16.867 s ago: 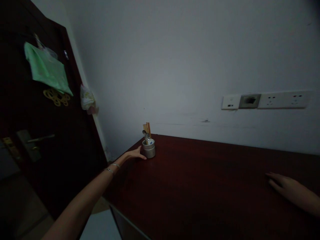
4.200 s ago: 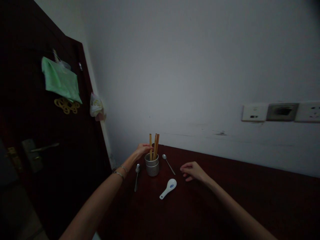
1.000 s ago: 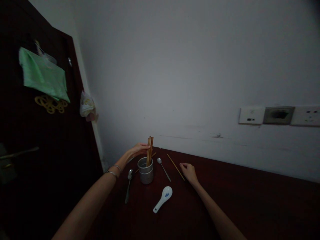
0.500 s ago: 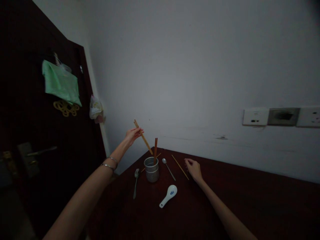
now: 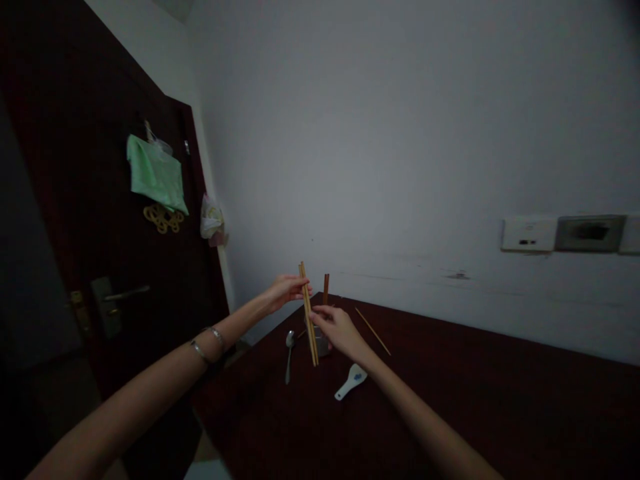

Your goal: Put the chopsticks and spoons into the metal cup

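Observation:
A pair of light wooden chopsticks [image 5: 312, 337] slants in front of the metal cup [image 5: 321, 343]. My left hand [image 5: 289, 290] grips them near the upper end, bracelets on its wrist. Lower down, my right hand [image 5: 336, 327] pinches the same pair between thumb and fingers. Two reddish-brown chopsticks [image 5: 326, 288] stand upright behind my hands, their lower ends hidden. Left of the cup lies a metal spoon [image 5: 289, 353]. Under my right wrist is a white ceramic spoon [image 5: 350, 383], partly covered by the forearm. A single chopstick [image 5: 373, 331] rests on the table to the right.
The dark red table [image 5: 450, 400] meets a grey wall [image 5: 380, 167] with sockets [image 5: 529, 235] at right. At left stands a dark door [image 5: 100, 220] with a handle [image 5: 127, 293] and a green cloth [image 5: 157, 173]. A plastic bag [image 5: 211, 219] hangs by the frame.
My left hand has brought the chopsticks from above the cup's left side to in front of it. My right hand has moved left from the table and taken hold of them too. The view has shifted left.

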Demonstrator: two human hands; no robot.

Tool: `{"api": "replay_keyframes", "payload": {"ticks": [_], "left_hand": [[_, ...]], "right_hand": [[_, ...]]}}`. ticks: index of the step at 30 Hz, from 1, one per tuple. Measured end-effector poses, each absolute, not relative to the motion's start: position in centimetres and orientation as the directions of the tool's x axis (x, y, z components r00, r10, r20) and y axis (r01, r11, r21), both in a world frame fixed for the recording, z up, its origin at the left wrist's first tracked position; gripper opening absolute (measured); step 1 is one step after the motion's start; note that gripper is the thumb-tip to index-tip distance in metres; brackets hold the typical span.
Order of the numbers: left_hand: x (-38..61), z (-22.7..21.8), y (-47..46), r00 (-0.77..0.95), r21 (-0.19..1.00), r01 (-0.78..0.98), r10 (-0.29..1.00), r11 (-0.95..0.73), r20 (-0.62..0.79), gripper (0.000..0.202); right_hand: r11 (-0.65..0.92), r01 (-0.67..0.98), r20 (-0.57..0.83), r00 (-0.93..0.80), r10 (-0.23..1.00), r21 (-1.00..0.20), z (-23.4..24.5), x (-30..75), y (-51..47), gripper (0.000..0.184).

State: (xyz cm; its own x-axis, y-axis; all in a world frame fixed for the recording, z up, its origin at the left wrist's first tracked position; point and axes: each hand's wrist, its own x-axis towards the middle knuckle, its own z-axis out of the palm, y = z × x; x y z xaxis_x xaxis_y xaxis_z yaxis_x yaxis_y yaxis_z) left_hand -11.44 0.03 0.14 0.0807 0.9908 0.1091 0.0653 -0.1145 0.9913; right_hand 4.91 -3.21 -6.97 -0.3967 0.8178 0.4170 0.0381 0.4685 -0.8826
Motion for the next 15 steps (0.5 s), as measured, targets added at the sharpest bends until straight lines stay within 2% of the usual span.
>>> {"api": "replay_keyframes", "payload": {"ticks": [3, 6, 9, 12, 15], "left_hand": [[-11.2, -1.6, -1.4, 0.1, 0.995, 0.067, 0.992, -0.078, 0.071, 0.022], [-12.6, -3.1, -1.4, 0.07, 0.999, 0.033, 0.997, -0.04, 0.038, 0.023], [-15.2, -4.7, -0.6, 0.012, 1.0, 0.015, 1.0, -0.013, 0.012, 0.02], [-18.0, -6.7, 0.0, -0.121, 0.99, 0.111, 0.99, 0.09, -0.077, 0.019], [-20.5, -9.3, 0.1, -0.226, 0.933, 0.285, 0.961, 0.221, -0.159, 0.027]], "right_hand": [[0.413, 0.064, 0.328, -0.503, 0.8, -0.908, -7.6, 3.8, -4.3, 0.029], [0.369, 0.088, 0.271, -0.529, 0.805, -0.925, -8.4, 3.7, -4.6, 0.022], [0.382, 0.205, 0.206, -0.573, 0.793, -0.901, -9.6, 4.3, -5.2, 0.019], [0.431, 0.377, 0.124, -0.617, 0.777, -0.82, -11.3, 5.1, -6.6, 0.018], [0.537, 0.498, 0.123, -0.644, 0.755, -0.681, -13.4, 5.8, -8.6, 0.014]]}}
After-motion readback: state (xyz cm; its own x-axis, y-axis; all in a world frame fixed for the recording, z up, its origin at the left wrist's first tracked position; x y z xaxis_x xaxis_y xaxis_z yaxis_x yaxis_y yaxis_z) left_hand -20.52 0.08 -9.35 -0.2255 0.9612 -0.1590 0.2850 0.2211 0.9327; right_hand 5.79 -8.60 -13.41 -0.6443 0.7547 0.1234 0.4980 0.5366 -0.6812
